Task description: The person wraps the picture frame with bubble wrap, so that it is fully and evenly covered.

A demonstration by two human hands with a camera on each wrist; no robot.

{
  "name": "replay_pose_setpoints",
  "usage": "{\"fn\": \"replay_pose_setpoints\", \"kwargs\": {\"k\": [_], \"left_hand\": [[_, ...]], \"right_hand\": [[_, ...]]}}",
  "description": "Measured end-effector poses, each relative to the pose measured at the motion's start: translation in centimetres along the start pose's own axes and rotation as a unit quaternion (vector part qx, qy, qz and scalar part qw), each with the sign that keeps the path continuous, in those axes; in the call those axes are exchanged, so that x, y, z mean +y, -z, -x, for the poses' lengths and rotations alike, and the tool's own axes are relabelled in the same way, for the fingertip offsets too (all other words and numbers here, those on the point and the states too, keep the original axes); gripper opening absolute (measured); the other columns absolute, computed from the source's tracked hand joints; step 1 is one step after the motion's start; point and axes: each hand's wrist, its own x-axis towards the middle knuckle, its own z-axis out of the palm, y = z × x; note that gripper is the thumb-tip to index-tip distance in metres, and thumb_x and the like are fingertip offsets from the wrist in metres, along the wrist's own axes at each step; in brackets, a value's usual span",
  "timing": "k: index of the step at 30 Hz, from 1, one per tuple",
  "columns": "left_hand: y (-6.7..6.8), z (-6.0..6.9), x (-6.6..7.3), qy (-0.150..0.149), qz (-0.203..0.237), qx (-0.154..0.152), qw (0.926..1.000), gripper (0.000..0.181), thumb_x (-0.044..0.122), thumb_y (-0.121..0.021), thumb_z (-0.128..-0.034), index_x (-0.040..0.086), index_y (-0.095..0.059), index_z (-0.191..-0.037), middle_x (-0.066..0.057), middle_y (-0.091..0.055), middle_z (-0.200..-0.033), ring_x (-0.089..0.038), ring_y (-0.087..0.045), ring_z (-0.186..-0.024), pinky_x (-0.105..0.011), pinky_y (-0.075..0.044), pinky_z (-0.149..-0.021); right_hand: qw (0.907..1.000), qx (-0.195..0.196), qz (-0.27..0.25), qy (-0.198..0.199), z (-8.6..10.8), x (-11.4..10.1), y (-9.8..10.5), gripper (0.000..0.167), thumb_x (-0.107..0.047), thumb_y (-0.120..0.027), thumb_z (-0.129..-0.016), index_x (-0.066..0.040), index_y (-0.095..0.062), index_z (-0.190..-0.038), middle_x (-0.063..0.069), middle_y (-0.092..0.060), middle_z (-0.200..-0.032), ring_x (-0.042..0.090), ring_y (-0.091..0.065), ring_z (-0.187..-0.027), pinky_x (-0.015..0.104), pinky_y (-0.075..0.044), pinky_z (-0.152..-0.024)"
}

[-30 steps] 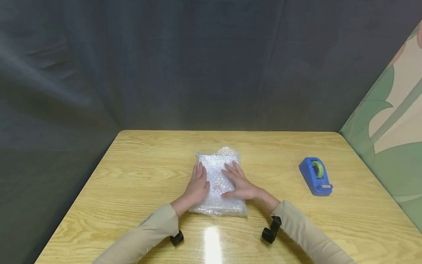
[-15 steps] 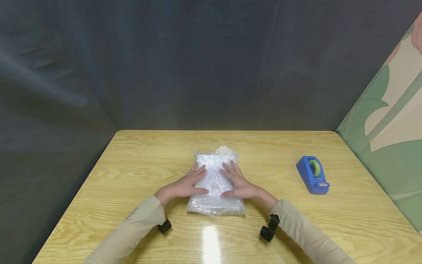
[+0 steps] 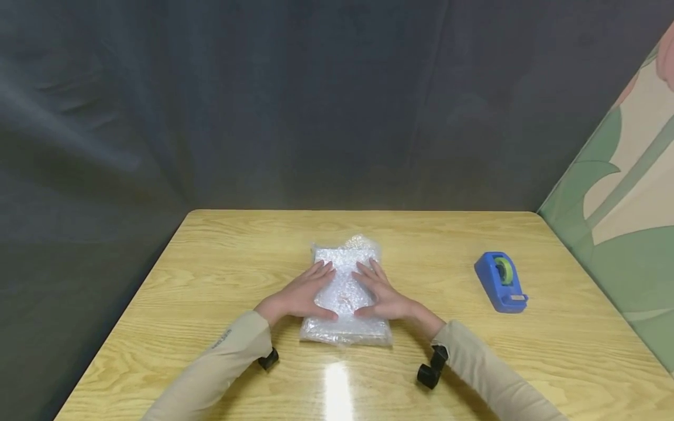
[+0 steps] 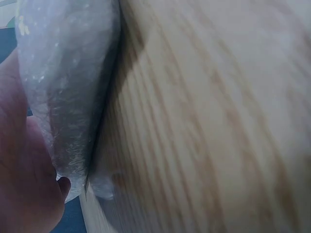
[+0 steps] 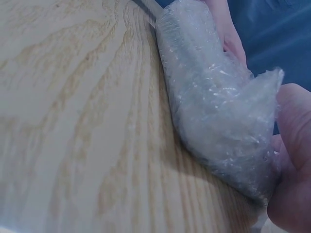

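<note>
A flat package in clear bubble wrap [image 3: 344, 330] lies on the table in the head view, a loose flap of wrap sticking out at its far end. On its left side rests my left hand [image 3: 302, 295], fingers spread and thumb pointing inward. My right hand [image 3: 387, 298] lies on the right side, its fingers also spread. Close up in the left wrist view, the bubble wrap [image 4: 73, 82] bulges along the wood beside the left hand [image 4: 24, 165]. The right wrist view has a crumpled end of the bubble wrap [image 5: 218, 107] against the right hand [image 5: 296, 160]. What the wrap encloses is hidden.
A blue tape dispenser [image 3: 500, 283] with a green-yellow roll stands to the right on the wooden table [image 3: 210, 251]. A dark curtain [image 3: 337, 105] hangs behind the table. A patterned panel [image 3: 632, 204] runs along the right edge.
My left hand has shifted outward to the left and spread its fingers and thumb, then slid slightly back in. The right hand and the package have stayed about where they were.
</note>
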Motion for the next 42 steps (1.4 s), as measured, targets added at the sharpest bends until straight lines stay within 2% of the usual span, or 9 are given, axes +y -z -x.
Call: {"fn": "replay_pose_setpoints", "kwargs": {"k": [6, 11, 19, 24, 28, 31, 33, 38, 42], "left_hand": [[0.0, -0.1, 0.1, 0.008, 0.003, -0.003, 1.0000, 0.101, 0.065, -0.057, -0.0728, 0.010, -0.014, -0.146, -0.005, -0.001, -0.152, -0.023, 0.004, -0.139, -0.042, -0.007, -0.111], [0.1, -0.2, 0.1, 0.014, 0.016, -0.006, 0.9998, 0.102, 0.065, -0.058, -0.0722, 0.010, -0.014, -0.146, -0.006, 0.000, -0.152, -0.024, 0.004, -0.138, -0.045, -0.008, -0.111], [0.4, -1.4, 0.2, 0.020, 0.021, 0.001, 0.9996, 0.100, 0.060, -0.063, -0.0725, 0.009, -0.016, -0.145, -0.007, -0.002, -0.152, -0.024, 0.003, -0.139, -0.044, -0.010, -0.111], [0.2, -2.1, 0.2, 0.022, 0.029, 0.003, 0.9993, 0.100, 0.059, -0.064, -0.0719, 0.010, -0.017, -0.146, -0.006, -0.003, -0.153, -0.023, 0.003, -0.139, -0.044, -0.010, -0.111], [0.1, -2.5, 0.2, 0.018, 0.033, 0.003, 0.9993, 0.101, 0.060, -0.064, -0.0706, 0.010, -0.018, -0.145, -0.006, -0.003, -0.152, -0.023, 0.003, -0.139, -0.042, -0.010, -0.111], [0.0, -2.7, 0.2, 0.021, 0.031, 0.002, 0.9993, 0.103, 0.061, -0.065, -0.0696, 0.012, -0.016, -0.146, -0.005, -0.002, -0.153, -0.021, 0.004, -0.139, -0.041, -0.008, -0.111], [0.0, -2.7, 0.3, 0.022, 0.033, 0.005, 0.9992, 0.103, 0.060, -0.066, -0.0690, 0.012, -0.017, -0.146, -0.004, -0.001, -0.153, -0.021, 0.004, -0.139, -0.041, -0.008, -0.111], [-0.1, -2.7, 0.3, 0.023, 0.034, 0.007, 0.9991, 0.104, 0.060, -0.066, -0.0681, 0.012, -0.017, -0.146, -0.004, -0.002, -0.153, -0.021, 0.004, -0.139, -0.042, -0.008, -0.111], [0.0, -2.7, 0.2, 0.023, 0.028, 0.008, 0.9993, 0.104, 0.060, -0.067, -0.0683, 0.012, -0.017, -0.146, -0.004, -0.002, -0.152, -0.020, 0.004, -0.139, -0.041, -0.008, -0.111]], "right_hand": [[0.9999, 0.009, -0.005, 0.008, 0.1, 0.0, -0.1, 0.081, -0.026, -0.070, -0.073, 0.005, -0.031, -0.137, 0.021, -0.010, -0.149, 0.041, 0.010, -0.134, 0.066, 0.003, -0.101], [0.9999, 0.006, -0.003, 0.011, 0.0, 0.0, 0.0, 0.085, -0.028, -0.069, -0.075, 0.008, -0.025, -0.138, 0.022, -0.009, -0.149, 0.042, 0.010, -0.134, 0.065, 0.002, -0.102], [0.9997, 0.008, 0.009, 0.022, -0.3, 0.9, 0.7, 0.075, -0.026, -0.066, -0.080, 0.007, -0.030, -0.137, 0.022, -0.011, -0.148, 0.041, 0.010, -0.134, 0.064, 0.003, -0.103], [0.9989, 0.038, 0.017, 0.024, -0.2, 1.5, 0.8, 0.072, -0.028, -0.067, -0.079, 0.007, -0.036, -0.134, 0.023, -0.019, -0.146, 0.042, 0.003, -0.135, 0.063, -0.003, -0.104], [0.9958, 0.085, -0.031, 0.018, 0.8, 1.6, 1.2, 0.060, -0.023, -0.064, -0.083, 0.007, -0.042, -0.130, 0.024, -0.032, -0.141, 0.043, -0.013, -0.133, 0.059, -0.013, -0.105], [0.9919, 0.109, -0.065, 0.010, 2.0, 1.7, 2.6, 0.047, -0.018, -0.058, -0.089, 0.006, -0.046, -0.127, 0.023, -0.042, -0.134, 0.040, -0.030, -0.128, 0.054, -0.024, -0.104], [0.9912, 0.117, -0.063, 0.000, 3.0, 2.0, 4.1, 0.040, -0.016, -0.053, -0.092, 0.006, -0.049, -0.125, 0.022, -0.048, -0.130, 0.038, -0.041, -0.122, 0.052, -0.032, -0.101], [0.9910, 0.127, -0.008, -0.040, 6.4, 3.3, 8.8, 0.035, -0.014, -0.050, -0.093, 0.004, -0.051, -0.123, 0.021, -0.059, -0.114, 0.030, -0.057, -0.101, 0.040, -0.049, -0.082], [0.9865, 0.143, 0.053, -0.059, 9.5, 4.5, 12.3, 0.031, -0.012, -0.054, -0.091, 0.003, -0.055, -0.118, 0.012, -0.064, -0.095, 0.016, -0.059, -0.083, 0.026, -0.051, -0.066]]}}
